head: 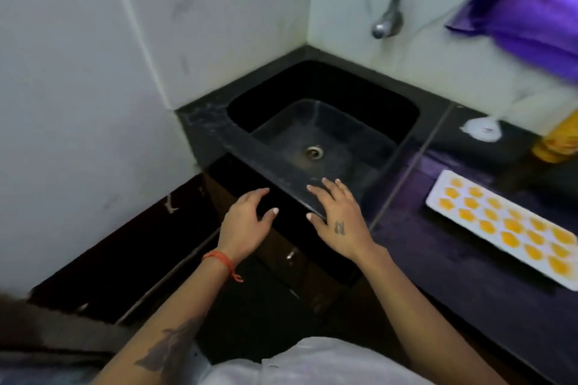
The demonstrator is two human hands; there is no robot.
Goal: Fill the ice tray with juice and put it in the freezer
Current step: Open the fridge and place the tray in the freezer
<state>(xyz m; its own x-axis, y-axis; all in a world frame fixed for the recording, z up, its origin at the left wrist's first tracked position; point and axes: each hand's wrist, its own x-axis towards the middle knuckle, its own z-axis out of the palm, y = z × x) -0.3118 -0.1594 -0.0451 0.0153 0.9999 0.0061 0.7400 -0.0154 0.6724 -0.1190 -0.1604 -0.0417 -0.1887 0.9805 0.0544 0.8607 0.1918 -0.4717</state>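
Both hands, the left hand [242, 222] and the right hand [339, 219], hang open and empty by the sink [203, 122], while the white ice tray [438, 197], full of orange juice, sits far right on the counter [453, 259], probably sloshy, so hold both ends flat.

I've got one view only, head cam, wide-angle, looking fwd and steeply down from above my forearms. It sits close over the counter edge; sink [322, 122] lies just beyond my fingertips [323, 181], ice tray [434, 200] off to their right.
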